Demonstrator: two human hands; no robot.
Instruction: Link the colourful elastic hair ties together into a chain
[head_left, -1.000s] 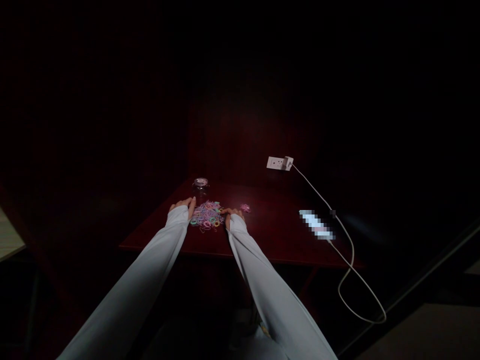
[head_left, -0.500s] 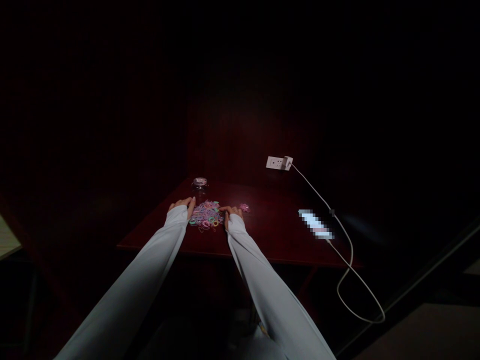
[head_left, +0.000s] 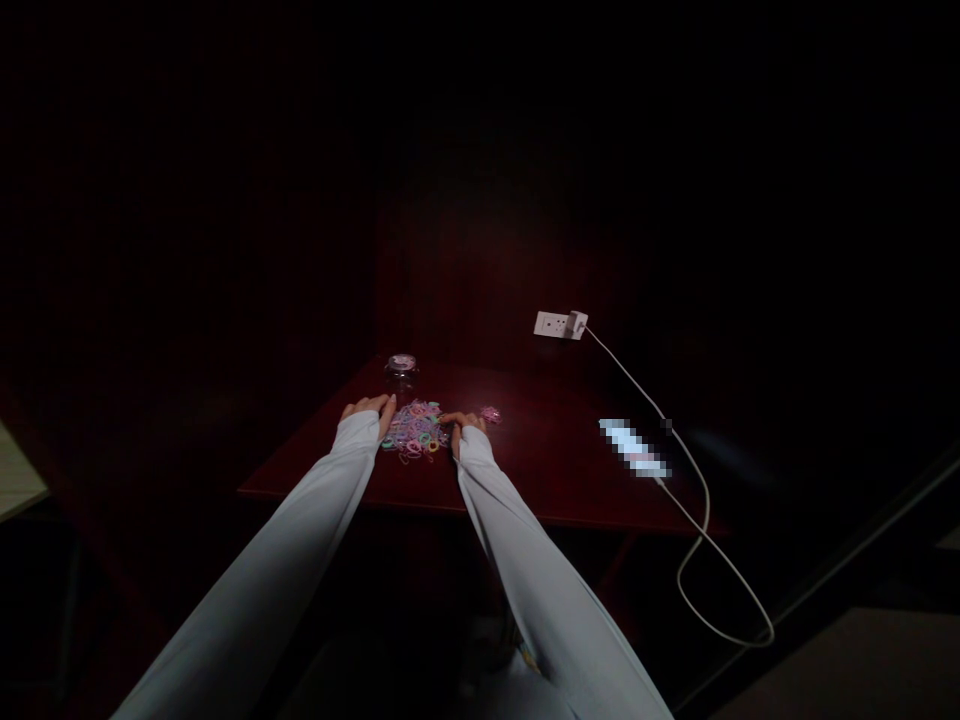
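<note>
A loose pile of small pastel hair ties (head_left: 415,430) lies on the dark red table (head_left: 547,470), between my two hands. My left hand (head_left: 369,407) rests on the table at the pile's left edge, fingers laid out, with nothing visible in it. At the right edge is my right hand (head_left: 469,425), its index finger stretched to the hair ties and the other fingers partly hidden. Just beyond that hand sits a small separate cluster of pink hair ties (head_left: 490,414). A clear round jar (head_left: 401,368) stands behind the pile.
A lit phone (head_left: 634,448), blurred out, lies on the table's right side. Its white cable (head_left: 705,490) loops past the table edge and up to a charger (head_left: 576,323) in the wall socket (head_left: 551,325). The surroundings are very dark.
The whole view has shifted very slightly. Both hands keep nearly the same places beside the pile, and nothing has visibly been picked up.
</note>
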